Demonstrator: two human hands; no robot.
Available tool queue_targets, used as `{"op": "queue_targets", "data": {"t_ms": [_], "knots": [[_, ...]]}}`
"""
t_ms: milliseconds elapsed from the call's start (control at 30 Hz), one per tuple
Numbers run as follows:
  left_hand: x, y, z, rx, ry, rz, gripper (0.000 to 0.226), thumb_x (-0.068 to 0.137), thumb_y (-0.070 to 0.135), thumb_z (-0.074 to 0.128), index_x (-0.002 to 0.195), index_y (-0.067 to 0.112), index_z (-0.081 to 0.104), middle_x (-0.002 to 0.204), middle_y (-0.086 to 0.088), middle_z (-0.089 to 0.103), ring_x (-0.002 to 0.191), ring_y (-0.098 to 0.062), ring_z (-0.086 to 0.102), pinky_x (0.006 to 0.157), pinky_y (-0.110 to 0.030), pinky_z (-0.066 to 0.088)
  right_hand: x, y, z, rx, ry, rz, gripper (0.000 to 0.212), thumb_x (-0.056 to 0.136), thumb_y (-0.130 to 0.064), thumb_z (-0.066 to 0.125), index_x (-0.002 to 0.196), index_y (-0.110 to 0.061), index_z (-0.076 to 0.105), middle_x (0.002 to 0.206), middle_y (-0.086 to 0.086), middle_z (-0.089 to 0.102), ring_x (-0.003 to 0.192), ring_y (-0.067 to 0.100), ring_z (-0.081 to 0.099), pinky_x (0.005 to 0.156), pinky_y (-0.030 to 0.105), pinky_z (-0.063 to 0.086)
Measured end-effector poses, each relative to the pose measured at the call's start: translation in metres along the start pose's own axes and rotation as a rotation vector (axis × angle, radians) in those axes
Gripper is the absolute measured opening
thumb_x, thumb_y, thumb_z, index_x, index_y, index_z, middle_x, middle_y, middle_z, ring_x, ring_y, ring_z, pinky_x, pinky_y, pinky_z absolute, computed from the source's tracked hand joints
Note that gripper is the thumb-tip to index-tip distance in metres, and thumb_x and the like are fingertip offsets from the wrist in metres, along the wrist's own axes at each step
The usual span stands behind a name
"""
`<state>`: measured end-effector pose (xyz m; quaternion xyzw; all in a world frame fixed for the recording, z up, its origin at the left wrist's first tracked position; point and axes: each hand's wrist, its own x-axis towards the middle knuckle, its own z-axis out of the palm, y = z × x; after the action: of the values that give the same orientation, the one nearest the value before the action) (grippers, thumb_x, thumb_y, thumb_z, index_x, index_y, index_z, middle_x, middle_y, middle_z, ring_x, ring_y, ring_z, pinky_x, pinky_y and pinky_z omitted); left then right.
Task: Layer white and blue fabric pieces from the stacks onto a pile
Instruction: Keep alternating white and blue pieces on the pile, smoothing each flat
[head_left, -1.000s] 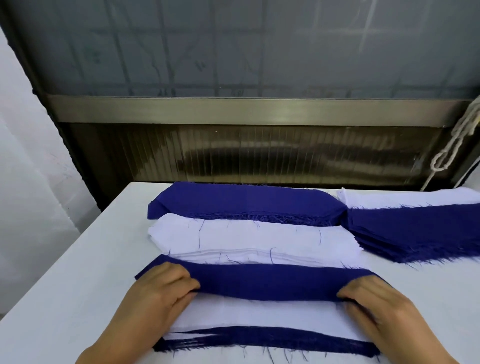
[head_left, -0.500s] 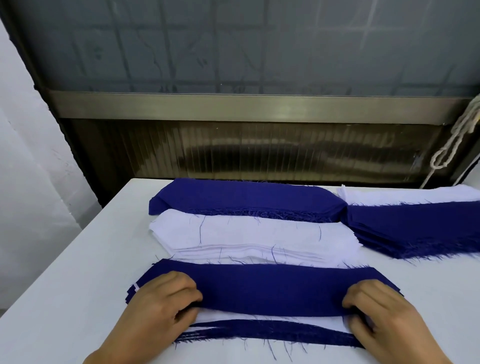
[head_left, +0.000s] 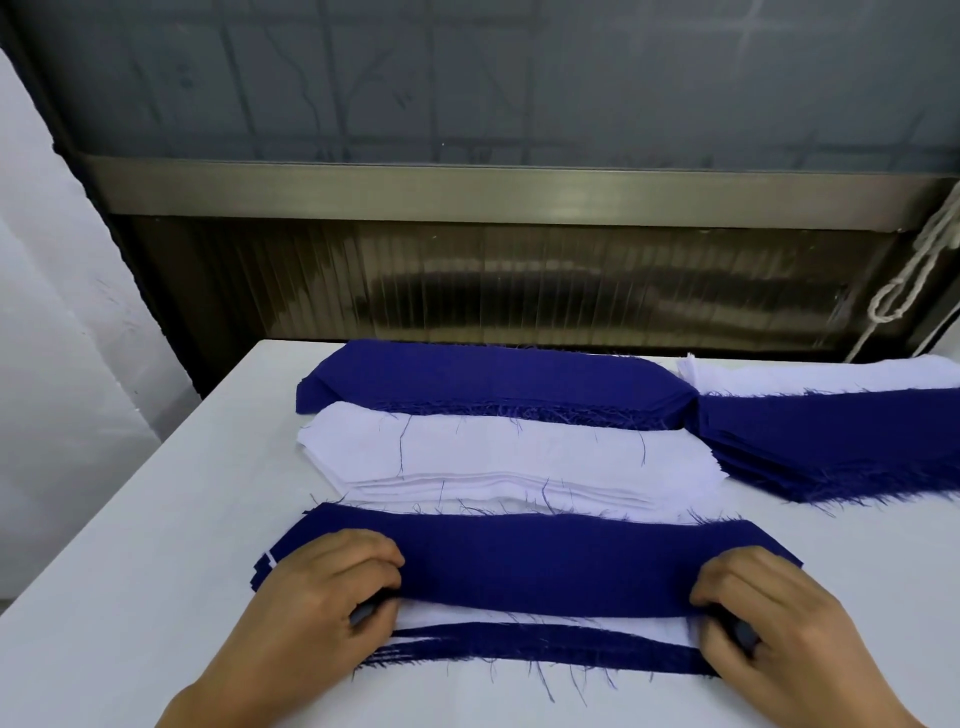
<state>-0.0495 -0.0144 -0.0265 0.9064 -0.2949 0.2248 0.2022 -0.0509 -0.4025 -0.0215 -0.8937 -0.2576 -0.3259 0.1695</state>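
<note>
Head view looks down on a white tabletop, where the left hand and right hand each pinch 1 end of a long dark-blue frayed fabric strip, fingers curled over its ends. It lies across the near pile of alternating white and blue pieces, whose white and blue edges show below it. Just behind sits the stack of white fabric pieces, then the stack of dark-blue pieces; another blue-and-white heap lies to the right. To lay this layer well, I judge both ends should be drawn toward the body evenly, kept taut, until its edge meets the pile's front edge, then smoothed flat before letting go.
</note>
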Motion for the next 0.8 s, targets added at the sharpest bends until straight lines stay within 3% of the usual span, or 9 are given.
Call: {"op": "queue_targets", "data": {"t_ms": [200, 333, 433, 533, 667, 800], "knots": [[0.001, 0.001, -0.002, -0.011, -0.024, -0.011, 0.012, 0.08, 0.026, 0.061, 0.076, 0.021, 0.072, 0.095, 0.016, 0.065, 0.094, 0.0, 0.06, 0.078, -0.02, 0.049, 0.001, 0.0, -0.001, -0.007, -0.012, -0.025, 0.017, 0.071, -0.018, 0.053, 0.062, -0.015, 0.067, 0.073, -0.006, 0.063, 0.072, 0.01, 0.054, 0.063, 0.022, 0.041], [-0.002, 0.003, -0.004, -0.047, -0.053, -0.036, 0.012, 0.078, 0.035, 0.068, 0.075, 0.024, 0.07, 0.096, 0.019, 0.063, 0.091, 0.0, 0.062, 0.073, -0.022, 0.052, 0.001, -0.001, -0.004, 0.003, -0.078, -0.029, 0.014, 0.069, -0.025, 0.058, 0.061, -0.018, 0.066, 0.074, -0.008, 0.062, 0.065, 0.014, 0.059, 0.06, 0.024, 0.042], [-0.001, 0.004, -0.006, -0.104, -0.056, -0.062, 0.02, 0.082, 0.045, 0.066, 0.076, 0.026, 0.068, 0.097, 0.022, 0.061, 0.091, 0.0, 0.061, 0.074, -0.021, 0.05, -0.001, -0.001, -0.007, 0.038, -0.098, -0.007, 0.022, 0.073, -0.038, 0.061, 0.061, -0.019, 0.065, 0.074, -0.011, 0.06, 0.065, 0.011, 0.057, 0.061, 0.024, 0.042], [0.003, 0.006, -0.002, -0.108, -0.049, -0.039, 0.017, 0.09, 0.036, 0.059, 0.081, 0.026, 0.069, 0.1, 0.022, 0.06, 0.093, 0.0, 0.059, 0.075, -0.021, 0.049, 0.007, -0.007, -0.007, 0.062, -0.12, 0.012, 0.025, 0.081, -0.038, 0.058, 0.067, -0.02, 0.067, 0.077, -0.012, 0.06, 0.068, 0.009, 0.058, 0.064, 0.022, 0.042], [0.006, 0.005, 0.0, -0.07, -0.078, -0.078, 0.012, 0.085, 0.033, 0.061, 0.088, 0.028, 0.071, 0.102, 0.025, 0.059, 0.096, 0.002, 0.058, 0.08, -0.019, 0.048, 0.021, -0.015, -0.002, 0.06, -0.334, 0.059, 0.014, 0.08, -0.034, 0.063, 0.09, -0.028, 0.071, 0.09, -0.018, 0.061, 0.077, 0.0, 0.06, 0.065, 0.019, 0.05], [0.003, -0.006, -0.01, -0.021, -0.059, -0.235, 0.009, 0.081, 0.038, 0.056, 0.075, 0.034, 0.061, 0.086, 0.025, 0.056, 0.081, -0.001, 0.056, 0.07, -0.019, 0.043, 0.021, -0.004, -0.005, 0.068, -0.486, 0.259, 0.016, 0.078, -0.026, 0.07, 0.084, -0.038, 0.062, 0.084, -0.024, 0.055, 0.072, -0.008, 0.051, 0.06, 0.011, 0.041]]}}
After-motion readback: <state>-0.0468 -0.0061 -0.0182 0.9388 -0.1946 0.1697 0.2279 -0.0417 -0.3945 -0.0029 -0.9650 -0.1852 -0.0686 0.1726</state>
